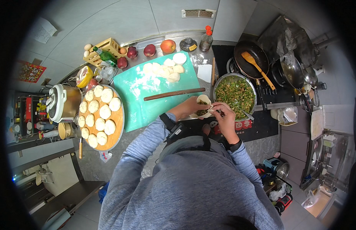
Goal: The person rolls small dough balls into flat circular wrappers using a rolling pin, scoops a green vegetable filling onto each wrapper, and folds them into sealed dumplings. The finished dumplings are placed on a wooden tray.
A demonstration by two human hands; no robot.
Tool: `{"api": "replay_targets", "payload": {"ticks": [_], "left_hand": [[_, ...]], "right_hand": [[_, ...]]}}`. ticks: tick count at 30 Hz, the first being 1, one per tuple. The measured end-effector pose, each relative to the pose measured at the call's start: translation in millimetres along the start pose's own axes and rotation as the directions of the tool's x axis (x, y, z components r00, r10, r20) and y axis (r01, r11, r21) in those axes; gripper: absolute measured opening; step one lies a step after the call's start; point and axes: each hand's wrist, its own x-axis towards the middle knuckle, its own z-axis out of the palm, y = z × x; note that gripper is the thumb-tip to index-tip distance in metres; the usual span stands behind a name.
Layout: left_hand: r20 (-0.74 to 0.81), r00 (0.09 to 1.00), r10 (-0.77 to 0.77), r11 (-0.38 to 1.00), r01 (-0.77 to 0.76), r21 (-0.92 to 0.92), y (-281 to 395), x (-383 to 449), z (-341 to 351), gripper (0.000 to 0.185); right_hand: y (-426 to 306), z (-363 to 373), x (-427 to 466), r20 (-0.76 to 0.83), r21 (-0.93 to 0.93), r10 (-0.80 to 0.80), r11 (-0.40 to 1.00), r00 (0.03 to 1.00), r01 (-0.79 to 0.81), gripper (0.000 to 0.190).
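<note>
My left hand [188, 108] cups a round dough wrapper [205, 99] with minced filling in it. The fingers of my right hand [224, 115] pinch pleats into the wrapper's right edge, and the top is still gaping. Just right of my hands stands a metal bowl [255, 99] of green and brown chopped filling [232, 92], with a spoon handle [248, 115] at its near side. A dark wooden rolling pin [174, 94] lies on the floured green mat [137, 110]. Several dough pieces [163, 70] rest at the mat's far side, beside a small heap of white flour [179, 58].
At left, a round wooden board [116, 133] carries several filled buns [105, 111], near a rice cooker [64, 100]. A frying pan [241, 47] with a wooden spatula [257, 67] sits on the stove. Along the wall are apples [167, 46], a green bottle [105, 56] and a sauce bottle [206, 41].
</note>
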Motion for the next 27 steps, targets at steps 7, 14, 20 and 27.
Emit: {"api": "replay_targets", "payload": {"ticks": [7, 14, 20, 27], "left_hand": [[0.094, 0.988, -0.125, 0.940, 0.148, -0.306, 2, 0, -1, 0.036], [0.143, 0.975, -0.171, 0.971, 0.191, -0.146, 8, -4, -2, 0.039], [0.111, 0.989, -0.094, 0.890, 0.033, 0.455, 38, -17, 1, 0.049], [0.138, 0.934, -0.329, 0.838, 0.222, 0.498, 54, -9, 2, 0.043]], "right_hand": [[4, 2, -2, -0.108, 0.043, 0.053, 0.998, 0.993, -0.049, 0.011], [12, 4, -3, 0.000, 0.252, 0.238, 0.940, 0.971, -0.230, 0.014], [6, 2, -3, 0.018, 0.164, 0.138, 0.977, 0.990, -0.139, 0.014], [3, 3, -7, 0.004, 0.201, 0.091, 0.976, 0.996, -0.090, 0.014]]}}
